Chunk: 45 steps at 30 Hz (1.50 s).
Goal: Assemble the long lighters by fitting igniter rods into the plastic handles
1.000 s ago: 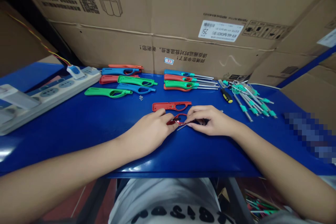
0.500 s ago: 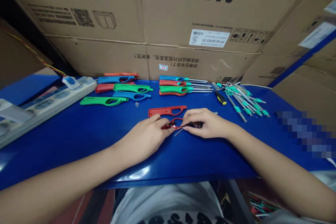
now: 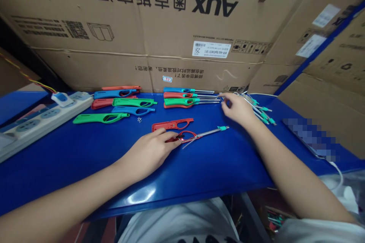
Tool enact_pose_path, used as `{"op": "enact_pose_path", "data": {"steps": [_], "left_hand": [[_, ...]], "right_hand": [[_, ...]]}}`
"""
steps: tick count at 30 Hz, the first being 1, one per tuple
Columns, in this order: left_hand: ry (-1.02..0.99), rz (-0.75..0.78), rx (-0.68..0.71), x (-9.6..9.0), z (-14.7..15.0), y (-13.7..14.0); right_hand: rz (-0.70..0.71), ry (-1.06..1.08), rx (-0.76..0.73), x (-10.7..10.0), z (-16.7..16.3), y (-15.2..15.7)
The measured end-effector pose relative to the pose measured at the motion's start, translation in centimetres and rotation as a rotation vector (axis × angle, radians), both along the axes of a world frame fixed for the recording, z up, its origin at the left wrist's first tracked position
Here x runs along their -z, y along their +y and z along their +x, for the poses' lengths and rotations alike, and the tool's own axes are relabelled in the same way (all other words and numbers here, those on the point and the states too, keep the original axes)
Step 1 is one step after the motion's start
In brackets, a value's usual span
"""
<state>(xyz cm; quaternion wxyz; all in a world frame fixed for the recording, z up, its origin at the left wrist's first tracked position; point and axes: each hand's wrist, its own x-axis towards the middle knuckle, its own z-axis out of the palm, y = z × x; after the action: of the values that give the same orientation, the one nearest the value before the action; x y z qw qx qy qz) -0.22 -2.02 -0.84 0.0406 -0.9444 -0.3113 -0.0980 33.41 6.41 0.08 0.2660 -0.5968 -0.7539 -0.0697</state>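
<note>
My left hand [image 3: 155,144] is closed on a red lighter shell half [image 3: 191,133], pressing it on the blue tabletop with its fingertips over the small inner parts. A metal lighter tube [image 3: 212,131] with a teal end piece lies to the right, its near end meeting the shell. A thin metal strip [image 3: 188,143] sticks out below. Just behind lies the matching red shell half [image 3: 172,124]. Farther back, my right hand [image 3: 238,108] is beside the loose tubes, fingers apart and curved down. The black-and-yellow screwdriver seen earlier is hidden around that hand.
Blue, red, green and orange shell halves [image 3: 134,102] lie at the back left, with tiny metal parts [image 3: 139,119] nearby. Lighters with tubes [image 3: 179,101] are stacked centre back. Loose tubes [image 3: 264,114] lie right. A power strip [image 3: 42,115] stands left; a cardboard wall [image 3: 128,57] closes the back.
My right hand has left the red shell and moved back and right, uncovering the tube with the teal end. My left hand stays on the shell. The view has shifted somewhat.
</note>
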Motion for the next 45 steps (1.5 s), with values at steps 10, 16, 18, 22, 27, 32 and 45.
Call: {"op": "enact_pose_path", "data": {"steps": [10, 16, 18, 22, 27, 32, 45], "left_hand": [[-0.135, -0.032, 0.052, 0.1, -0.5, 0.9], [-0.112, -0.057, 0.021, 0.1, -0.5, 1.0], [-0.095, -0.067, 0.002, -0.1, -0.4, 1.0], [-0.052, -0.056, -0.046, -0.6, -0.3, 0.7], [-0.098, -0.069, -0.045, -0.5, -0.4, 0.6], [-0.142, -0.078, -0.006, 0.1, -0.4, 0.9], [-0.248, -0.207, -0.013, 0.5, 0.1, 1.6]], "right_hand": [[-0.107, 0.03, 0.576, 1.4, 7.3, 2.5], [-0.059, 0.075, 0.576, 2.8, 8.0, 3.5], [-0.044, 0.091, 0.563, 3.0, 8.2, 3.6], [0.005, 0.11, 0.521, 2.9, 8.1, 3.7], [0.18, 0.286, 0.265, 1.7, 6.7, 3.8], [-0.105, 0.627, -0.089, 0.5, 1.5, 1.8], [-0.418, 0.084, -0.548, 1.2, -3.2, -1.4]]}}
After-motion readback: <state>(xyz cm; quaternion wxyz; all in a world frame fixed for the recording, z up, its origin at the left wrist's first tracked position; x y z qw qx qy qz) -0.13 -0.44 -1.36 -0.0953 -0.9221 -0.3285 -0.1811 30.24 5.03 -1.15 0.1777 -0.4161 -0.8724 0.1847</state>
